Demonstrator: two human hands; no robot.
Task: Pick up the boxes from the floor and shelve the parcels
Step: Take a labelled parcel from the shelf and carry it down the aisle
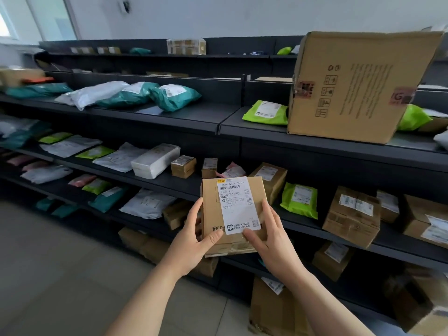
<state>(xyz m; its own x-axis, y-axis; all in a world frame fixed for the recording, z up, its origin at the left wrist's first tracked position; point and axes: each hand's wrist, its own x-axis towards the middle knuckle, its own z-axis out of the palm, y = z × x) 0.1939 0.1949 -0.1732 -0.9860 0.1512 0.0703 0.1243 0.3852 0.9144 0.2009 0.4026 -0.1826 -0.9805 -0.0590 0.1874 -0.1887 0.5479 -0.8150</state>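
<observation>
**Parcel in hand, shelf slot not yet chosen**

Both hands are up at the racking. The left hand [194, 235] and the right hand [269, 235] clamp a small cardboard box [218, 212] between them, thumbs pressed on its top face near the white shipping label [238, 204], fingers curled round the sides. The box is held in the air in front of the dark shelving [218, 124] — label up, touching no shelf.

Plenty is shelved already: green and white mailer bags [173, 97] and a large carton [358, 86] sit on the upper tiers. This box is picked up but not placed, I'd judge. More cartons [274, 309] stand low at the foot of the racking — probably work left.
</observation>
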